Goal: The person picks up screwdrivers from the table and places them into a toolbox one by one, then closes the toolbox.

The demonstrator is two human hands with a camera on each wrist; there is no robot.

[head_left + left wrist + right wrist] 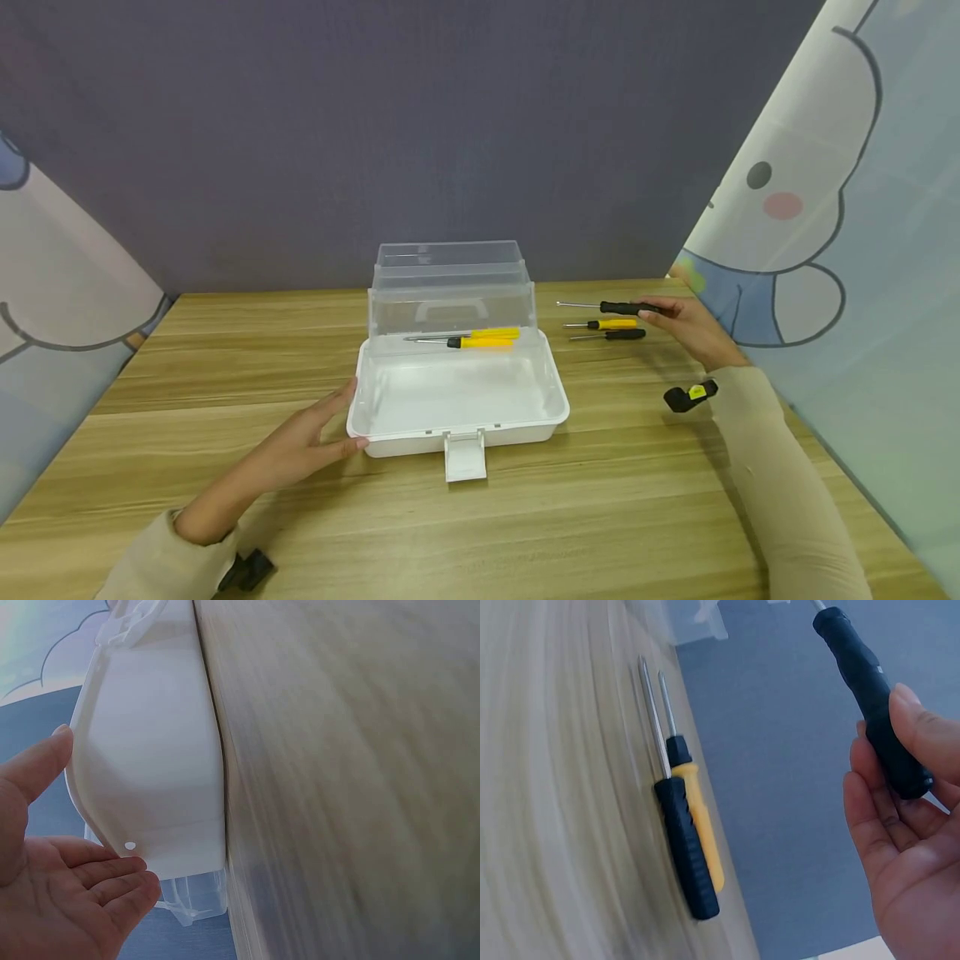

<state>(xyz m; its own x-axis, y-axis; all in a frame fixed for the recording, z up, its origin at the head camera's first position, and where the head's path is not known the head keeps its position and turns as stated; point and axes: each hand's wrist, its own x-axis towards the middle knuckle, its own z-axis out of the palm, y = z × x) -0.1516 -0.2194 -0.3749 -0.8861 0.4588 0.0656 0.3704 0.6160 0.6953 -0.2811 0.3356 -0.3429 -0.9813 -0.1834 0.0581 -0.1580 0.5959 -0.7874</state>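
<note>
A white plastic toolbox (457, 447) stands with its clear lid (453, 279) raised at the back. My left hand (303, 442) is at the box's left side, thumb and fingers spread and nearly straight against the rim (79, 791). Between thumb and fingers, my right hand (693, 329) holds a black-handled screwdriver (866, 697) by its handle, lifted off the table. Beneath it lie a yellow-handled screwdriver (617, 324) and another black-handled screwdriver (625, 334), side by side. Two yellow-handled screwdrivers (491, 342) lie along the back of the box.
A white latch (466, 461) hangs down at the box's front. The wooden table (600, 517) ends at a dark panel (450, 133) behind, with printed cartoon panels (795, 208) on both sides. Small black wrist cameras (682, 398) are strapped to the sleeves.
</note>
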